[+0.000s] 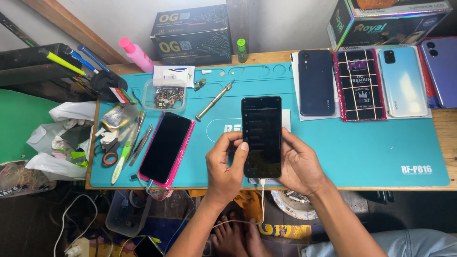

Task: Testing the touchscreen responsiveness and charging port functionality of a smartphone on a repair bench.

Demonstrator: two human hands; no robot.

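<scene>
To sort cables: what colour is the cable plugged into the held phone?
White cable, below the phone; head view.

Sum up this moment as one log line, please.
left hand: holds black smartphone, thumb on lit screen | right hand: cradles it | white cable: plugged in below | teal work mat: underneath

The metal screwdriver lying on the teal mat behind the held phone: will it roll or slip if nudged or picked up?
The screwdriver looks round and slim, so a sideways push would probably roll it. Its metal shaft seems smooth, perhaps slippery to pinch. The mat looks rubbery, which may slow any roll.
</scene>
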